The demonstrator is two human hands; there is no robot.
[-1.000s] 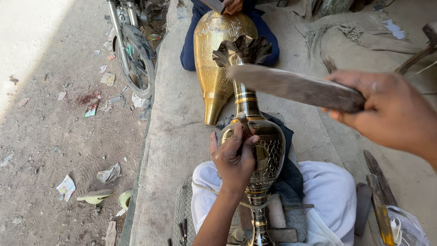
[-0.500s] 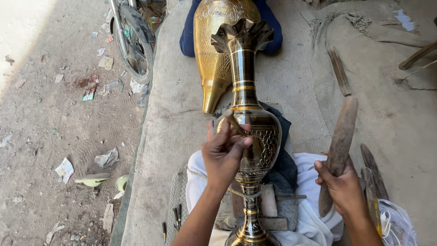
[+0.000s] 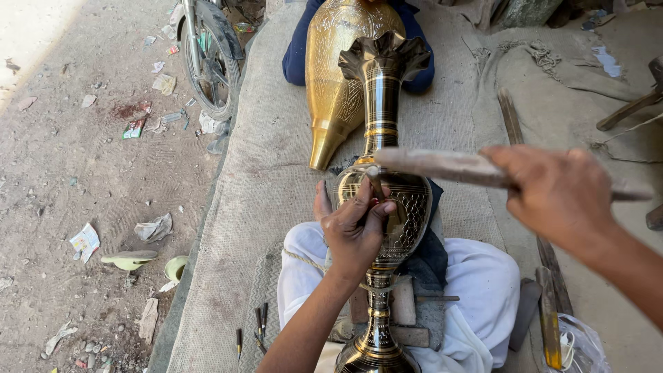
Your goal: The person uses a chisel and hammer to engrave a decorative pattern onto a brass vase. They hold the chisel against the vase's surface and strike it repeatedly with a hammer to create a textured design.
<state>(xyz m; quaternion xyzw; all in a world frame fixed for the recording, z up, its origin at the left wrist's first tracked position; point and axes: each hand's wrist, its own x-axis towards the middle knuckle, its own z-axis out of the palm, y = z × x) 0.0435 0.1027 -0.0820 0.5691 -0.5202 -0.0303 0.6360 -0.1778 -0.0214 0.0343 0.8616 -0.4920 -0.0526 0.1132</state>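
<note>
A tall engraved brass vase (image 3: 384, 90) with a flared scalloped mouth lies along my lap, its foot toward me. My left hand (image 3: 353, 231) rests on the vase's belly and pinches a thin metal chisel (image 3: 375, 182) against the engraved surface. My right hand (image 3: 558, 195) grips a wooden stick (image 3: 442, 166) held level, its far end just above the chisel's head. White trousers (image 3: 476, 280) cover my legs under the vase.
A second golden brass vase (image 3: 333, 76) lies ahead in the lap of a seated person in blue. Several small chisels (image 3: 257, 324) lie on the burlap mat (image 3: 262, 173). A motorcycle wheel (image 3: 207, 55) stands at the upper left beside littered dirt. Wooden sticks (image 3: 545, 276) lie at the right.
My right hand has lifted the wooden stick from low at my right side up to a level position over the chisel. My left hand has stayed on the vase.
</note>
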